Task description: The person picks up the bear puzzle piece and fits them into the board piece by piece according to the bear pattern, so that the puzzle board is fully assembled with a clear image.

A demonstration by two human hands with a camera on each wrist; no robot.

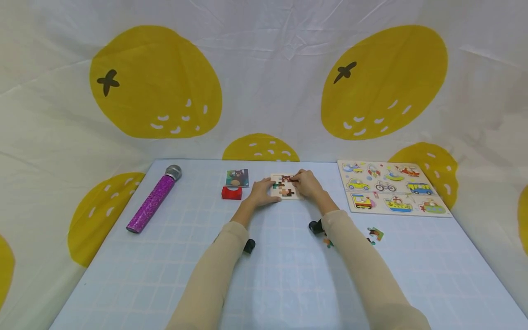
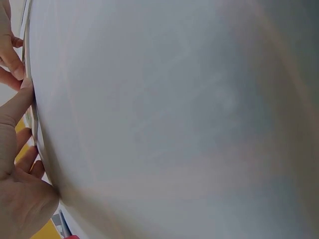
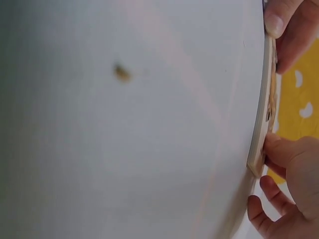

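Observation:
A small wooden jigsaw board [image 1: 299, 196], partly filled with brown and green pieces, lies flat near the far side of the table. My left hand [image 1: 260, 192] grips its left side, thumb along the near edge and fingers on the far side. At the upper right of the board, my right hand [image 1: 308, 184] pinches a puzzle piece, mostly hidden by the fingers, against the board. From the right wrist, the board's pale edge [image 3: 259, 134] shows, with the thumb and index fingertip of the right hand [image 3: 294, 169] on it.
Left of the board are a picture card [image 1: 237, 177] and a red block with a curved notch [image 1: 232, 193]. Farther left lies a purple glitter microphone [image 1: 150, 204]. A vehicle puzzle board [image 1: 392, 187] is at the right. Loose jigsaw pieces [image 1: 376, 233] lie near the right forearm.

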